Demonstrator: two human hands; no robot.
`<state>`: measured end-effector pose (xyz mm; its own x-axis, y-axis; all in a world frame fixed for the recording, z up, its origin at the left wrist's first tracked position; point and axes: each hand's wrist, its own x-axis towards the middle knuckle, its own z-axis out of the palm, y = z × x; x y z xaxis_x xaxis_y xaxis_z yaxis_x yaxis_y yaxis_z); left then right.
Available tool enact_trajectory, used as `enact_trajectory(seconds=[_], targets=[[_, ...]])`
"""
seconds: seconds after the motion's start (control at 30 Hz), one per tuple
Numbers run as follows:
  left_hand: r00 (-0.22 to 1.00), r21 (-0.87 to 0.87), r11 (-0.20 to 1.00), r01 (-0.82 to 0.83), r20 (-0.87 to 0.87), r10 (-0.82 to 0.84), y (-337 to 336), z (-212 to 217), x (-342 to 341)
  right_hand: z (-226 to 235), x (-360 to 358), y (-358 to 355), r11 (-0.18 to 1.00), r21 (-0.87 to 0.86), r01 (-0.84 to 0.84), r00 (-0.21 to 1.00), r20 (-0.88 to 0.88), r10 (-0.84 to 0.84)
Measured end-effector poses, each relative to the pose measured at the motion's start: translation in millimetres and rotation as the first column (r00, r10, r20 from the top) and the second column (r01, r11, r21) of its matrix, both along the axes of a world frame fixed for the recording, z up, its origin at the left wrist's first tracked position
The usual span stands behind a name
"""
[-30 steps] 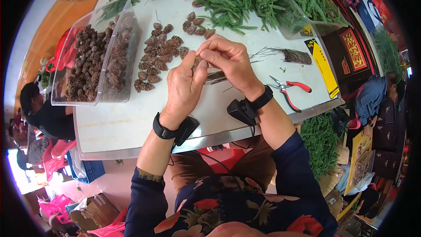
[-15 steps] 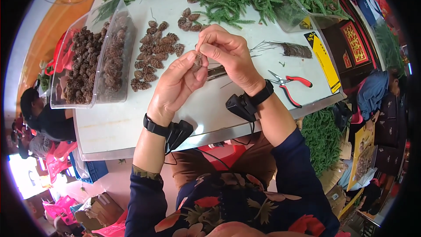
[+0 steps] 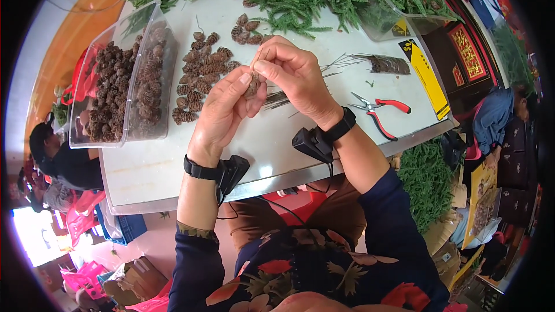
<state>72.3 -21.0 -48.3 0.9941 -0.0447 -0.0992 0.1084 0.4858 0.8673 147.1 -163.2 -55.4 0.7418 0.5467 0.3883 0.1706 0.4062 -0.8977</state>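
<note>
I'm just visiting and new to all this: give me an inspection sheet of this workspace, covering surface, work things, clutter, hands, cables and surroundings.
Surface: white table, faint yellowish marks at near left.
Work things: one pine cone in hand; loose cones grouped on the table, more in a clear bin; bundle of dark wires.
Clutter: green sprigs heaped at the far side; red-handled pliers, jaws apart.
Hands: left hand holds the cone; right hand has fingers at its top, grip unclear.
Cables: thin black cables hang from the wrist devices.
Surroundings: people to left and right; floor greenery at right.
</note>
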Motion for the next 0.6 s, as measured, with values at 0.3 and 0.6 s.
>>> enact_trajectory(seconds=[0.3, 0.6], targets=[[0.997, 0.087, 0.996, 0.027, 0.067, -0.033, 2.1, -10.0, 1.4, -8.4, 2.6, 2.0, 0.994, -0.076, 0.076, 0.991, 0.113, -0.067], [0.988, -0.168, 0.976, 0.142, 0.084, -0.129, 6.2, -12.2, 2.9, -4.1, 1.9, 2.8, 1.0, -0.007, -0.011, 0.996, 0.085, 0.011]])
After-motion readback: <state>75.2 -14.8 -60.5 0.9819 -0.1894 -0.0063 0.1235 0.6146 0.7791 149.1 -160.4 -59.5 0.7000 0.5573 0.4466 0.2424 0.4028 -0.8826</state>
